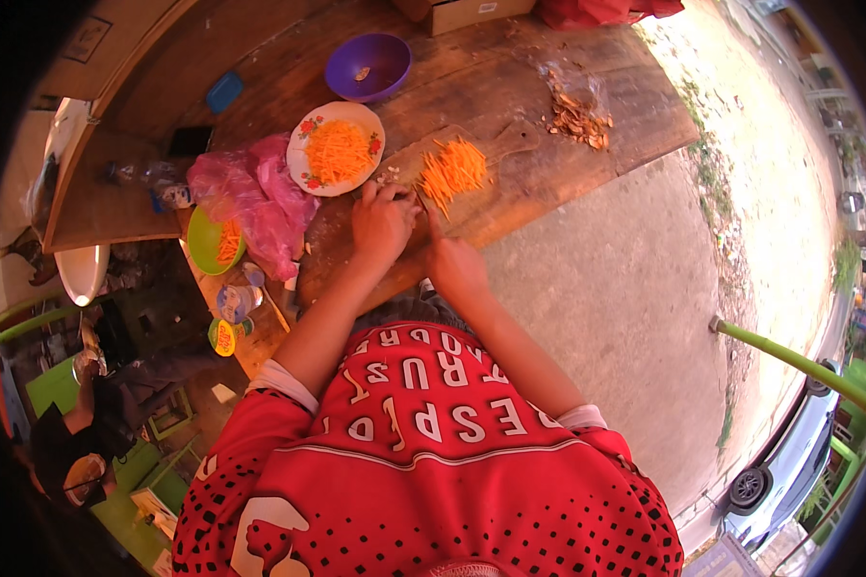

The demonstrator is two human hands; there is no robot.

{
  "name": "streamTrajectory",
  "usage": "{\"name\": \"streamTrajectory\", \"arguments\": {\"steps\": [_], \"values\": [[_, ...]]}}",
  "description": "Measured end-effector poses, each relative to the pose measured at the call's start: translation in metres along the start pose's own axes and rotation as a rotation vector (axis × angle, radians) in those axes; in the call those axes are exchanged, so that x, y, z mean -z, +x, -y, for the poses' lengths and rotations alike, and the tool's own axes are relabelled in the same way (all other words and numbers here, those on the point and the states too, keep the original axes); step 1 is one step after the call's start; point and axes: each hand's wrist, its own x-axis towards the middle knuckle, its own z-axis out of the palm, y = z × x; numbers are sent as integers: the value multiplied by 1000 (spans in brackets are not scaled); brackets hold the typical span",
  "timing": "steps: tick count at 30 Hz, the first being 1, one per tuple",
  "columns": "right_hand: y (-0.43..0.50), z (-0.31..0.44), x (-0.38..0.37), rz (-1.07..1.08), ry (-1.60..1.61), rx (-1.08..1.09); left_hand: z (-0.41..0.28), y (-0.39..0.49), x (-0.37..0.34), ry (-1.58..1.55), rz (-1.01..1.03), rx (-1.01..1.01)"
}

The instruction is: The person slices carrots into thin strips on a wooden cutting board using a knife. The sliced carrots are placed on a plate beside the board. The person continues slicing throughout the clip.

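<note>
A wooden cutting board (pixel 501 148) with a holed handle lies on the table before me. On it rests a pile of orange strips, seemingly carrot (pixel 453 169). Small pale chopped pieces (pixel 388 174) lie just beyond my left hand (pixel 384 220), whose fingers are curled down on the board. Whether they pinch something is hidden. My right hand (pixel 456 265) grips a knife (pixel 422 198), index finger stretched along it; the blade is close to my left fingertips. Beyond my left hand stands a floral-rimmed plate (pixel 299 155) heaped with fine orange shreds.
A purple bowl (pixel 346 76), pink plastic bag (pixel 252 195), green bowl (pixel 200 249) with orange strips and plastic cup (pixel 237 303) stand leftward. Brown peelings (pixel 581 122) lie at the far right. The table's edge (pixel 584 189) drops to concrete. Another person (pixel 79 440) sits at lower left.
</note>
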Motion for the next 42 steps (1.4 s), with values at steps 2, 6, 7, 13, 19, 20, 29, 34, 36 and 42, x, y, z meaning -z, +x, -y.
{"name": "streamTrajectory", "arguments": {"steps": [2, 6, 7, 13, 19, 20, 29, 34, 36, 42], "values": [[1, 2, 1, -3, -14, 4, -1, 0, 1, 14, 20, 13], [-4, -1, -1, -10, -32, 5, -3, 5, 8, 10, 52, 37], [-9, -2, -1, 1, -37, -3, -2, 4, 7, 3, 51, 41], [-30, -16, -12, 12, -69, 16, -8, 5, 13, 0, 52, 92], [-40, -23, -18, -3, -41, -11, -6, 4, 11, -27, 85, 114], [-40, -23, -19, -8, -20, -21, -4, 4, 10, -37, 80, 124], [-23, -11, 0, -36, -7, -12, -13, 1, 15, 8, 75, 78], [-18, -12, 0, -109, 60, 7, -14, 2, 13, -57, 90, 141], [-16, -12, 0, -107, 63, 8, -10, 1, 7, -79, 70, 155], [-14, -17, -6, -112, 56, -10, -3, -2, -3, -125, -22, 174]]}}
